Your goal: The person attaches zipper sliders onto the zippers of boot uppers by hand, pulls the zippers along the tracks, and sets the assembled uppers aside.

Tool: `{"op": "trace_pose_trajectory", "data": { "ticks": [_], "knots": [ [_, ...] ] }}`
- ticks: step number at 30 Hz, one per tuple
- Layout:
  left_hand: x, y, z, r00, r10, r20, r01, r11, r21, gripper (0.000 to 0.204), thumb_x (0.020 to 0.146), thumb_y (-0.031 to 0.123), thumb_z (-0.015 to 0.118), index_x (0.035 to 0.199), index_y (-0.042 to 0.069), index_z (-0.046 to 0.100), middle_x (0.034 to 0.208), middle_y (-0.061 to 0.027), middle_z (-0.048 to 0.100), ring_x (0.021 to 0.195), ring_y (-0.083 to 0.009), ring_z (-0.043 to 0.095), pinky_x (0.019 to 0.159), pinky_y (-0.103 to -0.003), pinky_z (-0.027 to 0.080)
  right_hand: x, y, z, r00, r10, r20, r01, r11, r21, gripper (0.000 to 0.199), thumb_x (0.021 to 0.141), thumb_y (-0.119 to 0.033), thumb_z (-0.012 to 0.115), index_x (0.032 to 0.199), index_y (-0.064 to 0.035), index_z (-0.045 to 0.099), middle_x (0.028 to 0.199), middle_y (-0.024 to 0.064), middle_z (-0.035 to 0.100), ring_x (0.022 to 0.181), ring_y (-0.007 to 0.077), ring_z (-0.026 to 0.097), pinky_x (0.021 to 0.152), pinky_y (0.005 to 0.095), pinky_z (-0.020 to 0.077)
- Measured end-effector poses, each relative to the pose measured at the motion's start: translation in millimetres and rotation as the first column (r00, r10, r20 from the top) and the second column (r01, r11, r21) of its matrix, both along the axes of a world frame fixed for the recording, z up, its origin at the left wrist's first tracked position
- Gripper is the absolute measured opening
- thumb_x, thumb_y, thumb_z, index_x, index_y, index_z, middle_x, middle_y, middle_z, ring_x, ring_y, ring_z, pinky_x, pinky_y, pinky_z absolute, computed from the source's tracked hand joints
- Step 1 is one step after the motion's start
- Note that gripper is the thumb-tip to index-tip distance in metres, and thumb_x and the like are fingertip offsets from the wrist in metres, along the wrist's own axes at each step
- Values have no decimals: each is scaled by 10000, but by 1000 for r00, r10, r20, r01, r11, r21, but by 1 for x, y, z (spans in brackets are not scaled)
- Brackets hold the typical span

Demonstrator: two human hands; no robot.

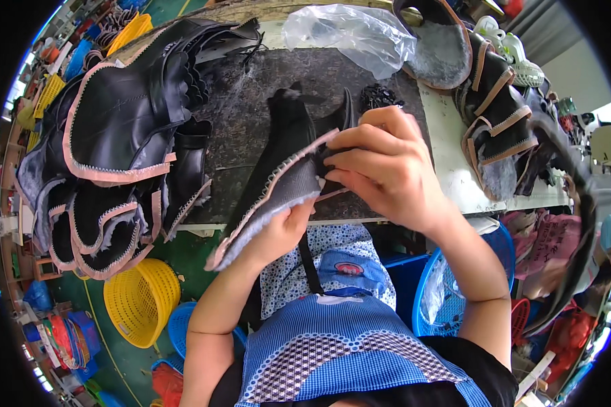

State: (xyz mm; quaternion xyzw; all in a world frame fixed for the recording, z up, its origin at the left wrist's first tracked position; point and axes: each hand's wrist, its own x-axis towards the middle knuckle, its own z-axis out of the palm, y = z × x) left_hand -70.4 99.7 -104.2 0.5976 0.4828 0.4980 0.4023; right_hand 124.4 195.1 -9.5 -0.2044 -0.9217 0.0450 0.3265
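A black shoe-upper piece (278,169) with grey fleece lining and a pink zigzag edge is held in front of me above the dark worktable (251,115). My left hand (282,227) grips it from below at its lower edge. My right hand (383,166) pinches its right end from above, fingers curled over the pink trim. Both hands are closed on the same piece.
A pile of black pieces with pink edging (115,149) lies on the left. More lined pieces (495,115) are stacked at the right. A clear plastic bag (353,34) sits at the back. A yellow basket (139,298) and blue baskets (448,298) stand on the floor.
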Motion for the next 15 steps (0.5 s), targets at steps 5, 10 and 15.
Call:
{"op": "trace_pose_trajectory", "data": {
  "ticks": [5,10,15],
  "knots": [
    [-11,-13,18,954,87,288,-16,971,-239,199,932,156,670,1044,-7,649,850,-51,662,743,-112,635,660,-256,506,-23,-13,-10,986,33,-160,-103,889,-447,172,736,-66,738,862,-28,626,869,95,621,803,288,605,706,373,490],
    [0,-21,27,860,255,441,-167,959,-230,206,896,135,715,1001,-32,658,808,-83,675,670,-113,656,588,-239,551,-39,-39,-28,947,-134,-292,-51,834,-550,142,777,-9,691,853,-3,571,815,118,580,747,307,607,659,374,492],
    [-2,-25,27,919,230,320,-211,973,-95,176,926,129,674,1010,-25,667,829,-82,687,719,-126,674,649,-258,571,-40,-47,-33,942,-167,-291,-84,721,-688,141,780,16,673,865,-1,562,830,118,578,729,308,595,640,362,483]
  ]
}}
